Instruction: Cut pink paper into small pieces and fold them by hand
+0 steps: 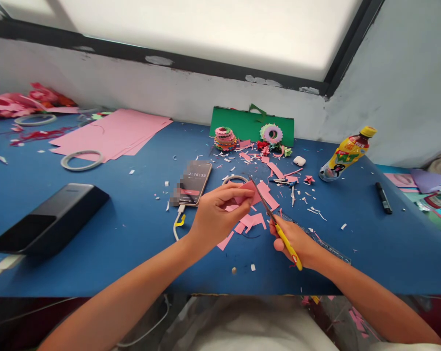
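My left hand [220, 207] pinches a small piece of pink paper [252, 191] between thumb and fingers above the blue table. Yellow-handled scissors [284, 239] are held in my right hand [293, 236], their blades pointing up and left against the right edge of that paper. Whether the blades are parted is hard to make out. Below my hands lie several pink paper offcuts [251, 222]. Partly hidden behind my left hand is a roll of tape [235, 178]. A clear ruler [328, 247] lies under my right wrist.
Left of my hands are a phone [196, 183] with a cable, a black power bank [48, 217], a tape roll [82, 160] and pink sheets [114, 131]. Paper rings [225, 139] stand before a green sheet [238, 122]. A drink bottle [346, 155] and black marker [383, 198] are rightward.
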A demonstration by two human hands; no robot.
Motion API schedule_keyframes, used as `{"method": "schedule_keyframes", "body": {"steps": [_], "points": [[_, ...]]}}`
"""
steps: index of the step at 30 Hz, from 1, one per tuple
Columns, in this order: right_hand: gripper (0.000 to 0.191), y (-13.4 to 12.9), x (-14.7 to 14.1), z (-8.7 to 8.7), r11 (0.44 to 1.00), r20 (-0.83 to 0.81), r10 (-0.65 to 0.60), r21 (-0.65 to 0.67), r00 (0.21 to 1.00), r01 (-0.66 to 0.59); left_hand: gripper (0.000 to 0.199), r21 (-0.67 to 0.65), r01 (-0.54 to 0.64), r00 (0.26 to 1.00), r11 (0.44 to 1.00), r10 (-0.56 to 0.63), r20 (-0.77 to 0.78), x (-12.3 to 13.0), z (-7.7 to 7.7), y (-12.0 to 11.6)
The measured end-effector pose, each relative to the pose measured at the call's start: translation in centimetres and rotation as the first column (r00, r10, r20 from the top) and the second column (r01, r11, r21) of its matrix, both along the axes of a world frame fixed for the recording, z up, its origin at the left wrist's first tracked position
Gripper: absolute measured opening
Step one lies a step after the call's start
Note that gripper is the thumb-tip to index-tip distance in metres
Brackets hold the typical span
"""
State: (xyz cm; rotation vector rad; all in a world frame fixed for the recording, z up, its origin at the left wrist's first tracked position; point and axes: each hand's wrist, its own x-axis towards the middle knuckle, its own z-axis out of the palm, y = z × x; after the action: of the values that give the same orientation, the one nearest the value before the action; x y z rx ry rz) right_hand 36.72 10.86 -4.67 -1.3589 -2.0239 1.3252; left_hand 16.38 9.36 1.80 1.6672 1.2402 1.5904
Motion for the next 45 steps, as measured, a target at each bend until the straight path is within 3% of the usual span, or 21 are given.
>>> {"method": "schedule_keyframes", "body": {"steps": [10,18,24,29,31,34,37,40,45], "points": [[0.028,-0.1,-0.2,0.5,0.999,-0.028,0.004,0.034,1.000,-0.003,0.011,-0.031,-0.024,1.000,0.999,0.024,0.008,0.1,0.1,-0.1],[0.019,-0.2,0.1,1.3,0.997,0.048,0.032,0.066,0.998,-0.035,0.011,-0.066,-0.016,1.000,0.998,0.017,0.015,0.0,0.1,-0.1],[0.022,0.3,0.4,0.4,0.993,0.033,-0.023,0.120,0.999,0.019,0.011,-0.071,-0.002,0.999,0.997,0.004,0.039,-0.1,0.3,-0.1],[0.020,1.4,1.0,1.1,0.981,0.160,0.004,0.190,0.987,-0.035,0.011,-0.092,0.040,0.997,0.995,-0.034,0.072,-0.2,0.4,-0.1],[0.022,2.3,1.5,1.8,0.971,0.271,-0.030,0.237,0.962,-0.037,0.014,-0.135,0.084,0.991,0.987,-0.070,0.110,-0.2,0.4,0.0],[0.030,4.1,2.8,2.4,0.923,0.457,-0.199,0.385,0.867,0.008,0.019,-0.206,0.142,0.980,0.968,-0.109,0.165,-0.4,0.1,0.3],[0.040,6.0,4.5,2.1,0.864,0.517,-0.324,0.502,0.793,0.026,0.031,-0.239,0.226,0.952,0.944,-0.162,0.260,-0.5,-0.4,0.7],[0.047,7.6,5.9,1.4,0.858,0.506,-0.339,0.512,0.793,0.039,0.045,-0.295,0.301,0.918,0.907,-0.192,0.348,-0.5,-1.0,1.2],[0.042,7.7,5.7,1.2,0.810,0.417,-0.326,0.586,0.849,0.023,0.030,-0.392,0.268,0.957,0.880,-0.198,0.210,-0.4,-1.8,1.5]]}}
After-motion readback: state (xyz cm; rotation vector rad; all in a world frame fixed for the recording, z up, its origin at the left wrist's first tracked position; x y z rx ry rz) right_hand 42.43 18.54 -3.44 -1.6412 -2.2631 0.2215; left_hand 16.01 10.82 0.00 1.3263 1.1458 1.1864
